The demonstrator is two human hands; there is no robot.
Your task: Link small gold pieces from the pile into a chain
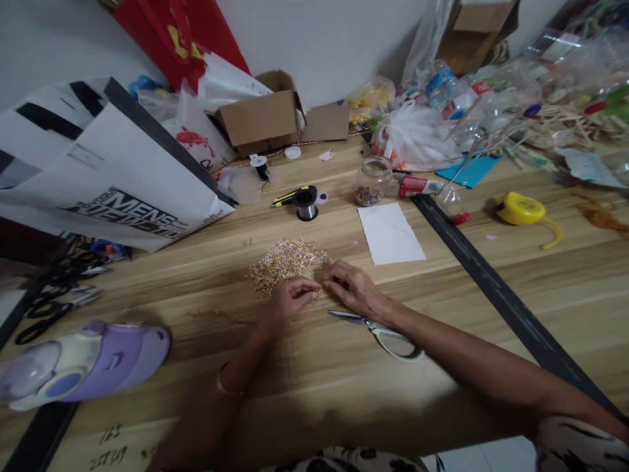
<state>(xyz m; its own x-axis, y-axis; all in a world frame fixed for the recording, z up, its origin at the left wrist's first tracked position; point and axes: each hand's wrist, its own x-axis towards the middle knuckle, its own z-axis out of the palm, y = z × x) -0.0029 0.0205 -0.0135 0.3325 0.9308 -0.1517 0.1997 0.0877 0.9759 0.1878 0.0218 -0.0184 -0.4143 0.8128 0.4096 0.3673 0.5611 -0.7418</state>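
My left hand [293, 296] is closed in a pinch, with a tiny gold bead [318, 290] at its fingertips. Just to the right, my right hand [354, 288] has its fingers pressed together; whatever they hold is too small to make out. Directly behind both hands lies a loose heap of gold and clear beads [282, 261]. Scissors [400, 344] with pale handles rest by my right wrist, blades pointing left. A short gold strand [216, 316] lies left of my left hand, and faint thin lines run down the table below it.
A wire spool [307, 204] stands beyond the heap, beside a yellow-black cutter [285, 196]. White paper [392, 233], a bead jar [372, 182] and a yellow tape measure [523, 208] are to the right. A purple bottle [108, 360] and black scissors [54, 311] lie left.
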